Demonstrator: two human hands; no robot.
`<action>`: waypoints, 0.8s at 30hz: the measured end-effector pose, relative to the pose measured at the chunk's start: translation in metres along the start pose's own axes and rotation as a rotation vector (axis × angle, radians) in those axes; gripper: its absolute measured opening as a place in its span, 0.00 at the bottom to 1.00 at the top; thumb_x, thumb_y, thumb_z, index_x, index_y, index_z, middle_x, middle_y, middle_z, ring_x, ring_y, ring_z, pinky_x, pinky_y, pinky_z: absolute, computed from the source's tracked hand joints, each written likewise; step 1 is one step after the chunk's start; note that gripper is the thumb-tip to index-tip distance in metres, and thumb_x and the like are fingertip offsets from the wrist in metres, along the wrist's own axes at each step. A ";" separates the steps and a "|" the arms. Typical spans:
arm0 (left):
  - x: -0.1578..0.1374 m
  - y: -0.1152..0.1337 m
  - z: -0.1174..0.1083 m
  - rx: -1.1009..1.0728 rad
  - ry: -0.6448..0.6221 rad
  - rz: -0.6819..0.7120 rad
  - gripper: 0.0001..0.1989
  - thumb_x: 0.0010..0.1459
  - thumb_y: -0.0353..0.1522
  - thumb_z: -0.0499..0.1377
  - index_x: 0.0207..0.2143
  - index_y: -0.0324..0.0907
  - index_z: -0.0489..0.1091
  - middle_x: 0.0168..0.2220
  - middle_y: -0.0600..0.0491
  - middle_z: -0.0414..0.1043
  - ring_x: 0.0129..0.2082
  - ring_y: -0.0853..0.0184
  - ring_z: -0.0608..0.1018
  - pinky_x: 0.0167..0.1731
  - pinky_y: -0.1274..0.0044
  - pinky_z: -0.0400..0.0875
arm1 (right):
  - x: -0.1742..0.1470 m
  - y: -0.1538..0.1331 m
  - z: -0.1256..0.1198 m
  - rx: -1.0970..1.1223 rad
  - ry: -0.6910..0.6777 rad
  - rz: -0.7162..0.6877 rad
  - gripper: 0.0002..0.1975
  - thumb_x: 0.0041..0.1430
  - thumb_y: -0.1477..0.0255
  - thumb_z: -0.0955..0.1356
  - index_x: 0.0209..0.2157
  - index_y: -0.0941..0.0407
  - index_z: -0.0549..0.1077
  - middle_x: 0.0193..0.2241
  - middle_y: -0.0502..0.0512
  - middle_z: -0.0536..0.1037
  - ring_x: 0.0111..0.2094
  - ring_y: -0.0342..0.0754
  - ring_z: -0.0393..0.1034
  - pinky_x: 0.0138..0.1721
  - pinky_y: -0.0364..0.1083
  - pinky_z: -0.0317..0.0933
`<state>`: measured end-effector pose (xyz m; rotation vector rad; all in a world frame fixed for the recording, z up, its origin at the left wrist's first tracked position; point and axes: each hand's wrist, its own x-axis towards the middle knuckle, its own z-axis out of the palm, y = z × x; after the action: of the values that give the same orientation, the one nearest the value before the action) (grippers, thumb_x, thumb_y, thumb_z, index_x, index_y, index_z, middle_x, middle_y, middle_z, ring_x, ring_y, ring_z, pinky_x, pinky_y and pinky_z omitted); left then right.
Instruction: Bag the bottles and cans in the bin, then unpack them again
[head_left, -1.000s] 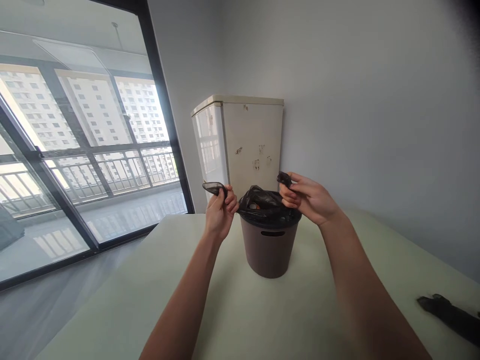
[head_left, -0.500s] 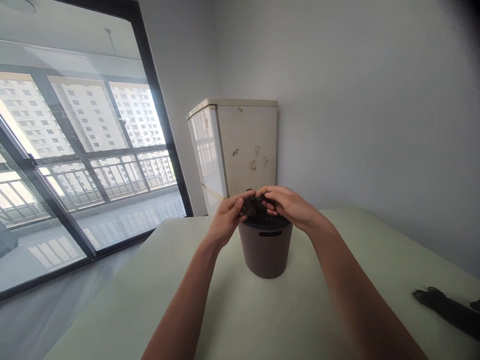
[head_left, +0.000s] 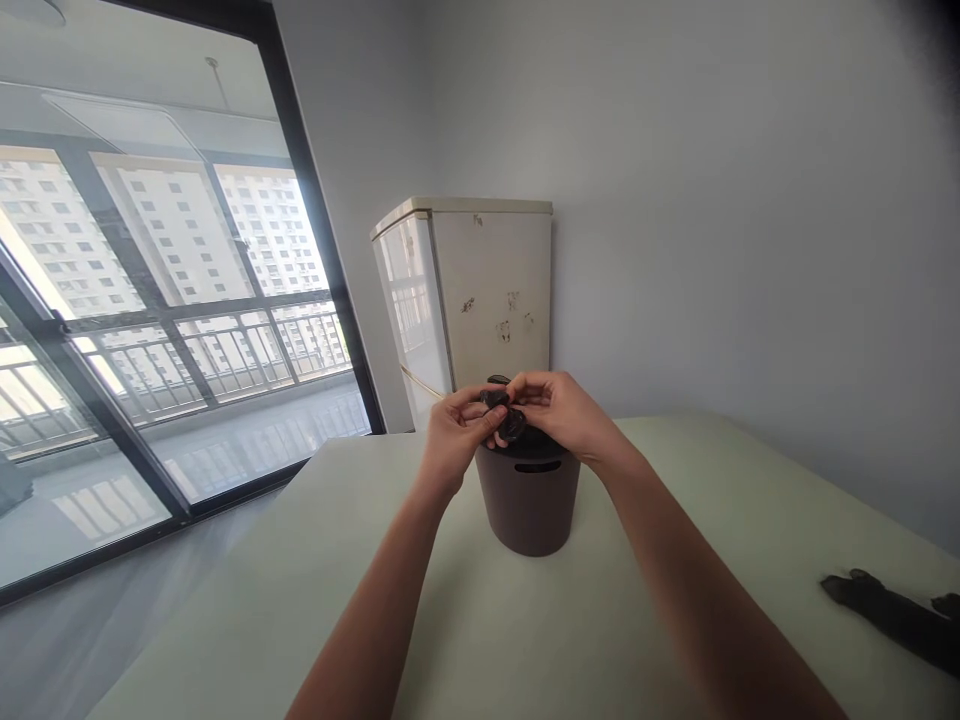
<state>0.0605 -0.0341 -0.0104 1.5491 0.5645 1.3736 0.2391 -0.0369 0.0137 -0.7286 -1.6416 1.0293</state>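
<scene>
A dark brown bin (head_left: 529, 510) with a slot handle stands upright on the pale green table. Bunched black plastic bag (head_left: 512, 424) rises at its mouth, between my two hands. On the left side, my left hand (head_left: 459, 428) pinches a gathered part of the bag between thumb and fingers. My right hand (head_left: 559, 412) grips another part of it from the right, fingertips close to those of my left hand. Both hands are above the bin's rim, and they hide much of its opening.
A roll of black bags (head_left: 892, 612) lies at the right of the pale green table (head_left: 480, 640). Beyond the table stands a white fridge (head_left: 491, 290) with worn marks. A glass sliding door (head_left: 187, 300) is on the left, a grey wall (head_left: 712, 200) on the right.
The fingers of both hands have come closer together, and the black bag is now bunched in a tighter twist between them. My right hand has shifted slightly left.
</scene>
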 end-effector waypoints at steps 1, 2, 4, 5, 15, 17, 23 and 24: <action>0.000 0.001 0.001 0.011 0.014 0.007 0.21 0.54 0.40 0.72 0.47 0.39 0.78 0.24 0.55 0.76 0.22 0.70 0.76 0.24 0.79 0.69 | -0.001 -0.001 0.000 -0.027 -0.014 -0.004 0.08 0.55 0.68 0.74 0.32 0.55 0.72 0.32 0.52 0.79 0.37 0.49 0.76 0.43 0.49 0.67; 0.000 0.001 0.001 0.017 0.033 0.013 0.18 0.54 0.40 0.72 0.43 0.38 0.78 0.24 0.54 0.76 0.21 0.71 0.76 0.23 0.79 0.68 | -0.001 -0.003 0.000 -0.052 -0.026 -0.013 0.08 0.55 0.69 0.74 0.33 0.55 0.73 0.33 0.53 0.79 0.39 0.50 0.76 0.45 0.49 0.67; 0.000 0.000 0.002 0.018 0.071 0.019 0.14 0.53 0.39 0.72 0.37 0.38 0.78 0.24 0.54 0.76 0.20 0.72 0.75 0.22 0.80 0.66 | -0.004 -0.007 -0.001 -0.076 -0.036 -0.045 0.09 0.55 0.70 0.74 0.36 0.54 0.73 0.35 0.52 0.79 0.40 0.49 0.75 0.47 0.49 0.67; 0.000 -0.001 0.002 0.014 0.086 0.021 0.14 0.53 0.38 0.72 0.35 0.38 0.77 0.23 0.55 0.75 0.19 0.73 0.74 0.21 0.81 0.65 | -0.005 -0.010 -0.001 -0.078 -0.044 -0.064 0.11 0.55 0.70 0.75 0.39 0.53 0.72 0.37 0.51 0.79 0.40 0.48 0.75 0.48 0.49 0.67; 0.001 0.001 0.000 -0.001 0.077 0.036 0.11 0.56 0.35 0.70 0.32 0.39 0.72 0.29 0.54 0.76 0.24 0.73 0.75 0.23 0.81 0.67 | -0.002 -0.005 0.001 0.030 -0.049 -0.022 0.12 0.64 0.59 0.71 0.37 0.54 0.70 0.26 0.49 0.76 0.29 0.45 0.70 0.34 0.45 0.62; 0.000 0.002 0.000 -0.026 0.072 0.054 0.13 0.57 0.37 0.69 0.33 0.40 0.71 0.37 0.51 0.79 0.26 0.72 0.76 0.25 0.80 0.70 | 0.000 -0.002 0.001 0.076 -0.013 -0.022 0.14 0.64 0.59 0.71 0.35 0.53 0.67 0.26 0.49 0.76 0.27 0.44 0.70 0.31 0.45 0.61; -0.001 0.005 0.003 -0.028 0.038 0.125 0.18 0.61 0.39 0.67 0.29 0.41 0.62 0.44 0.48 0.80 0.29 0.70 0.79 0.28 0.77 0.73 | 0.003 0.001 0.003 0.085 0.103 0.035 0.13 0.64 0.59 0.69 0.35 0.52 0.65 0.26 0.47 0.74 0.22 0.44 0.69 0.23 0.44 0.59; -0.002 0.005 0.004 -0.011 0.047 0.134 0.19 0.62 0.39 0.67 0.29 0.41 0.61 0.41 0.49 0.80 0.28 0.69 0.79 0.29 0.77 0.73 | 0.003 0.001 0.003 0.085 0.110 0.048 0.13 0.64 0.59 0.69 0.35 0.52 0.65 0.25 0.47 0.73 0.22 0.44 0.69 0.22 0.44 0.58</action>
<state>0.0629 -0.0391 -0.0066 1.5726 0.4880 1.5153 0.2350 -0.0345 0.0137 -0.7575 -1.4843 1.0674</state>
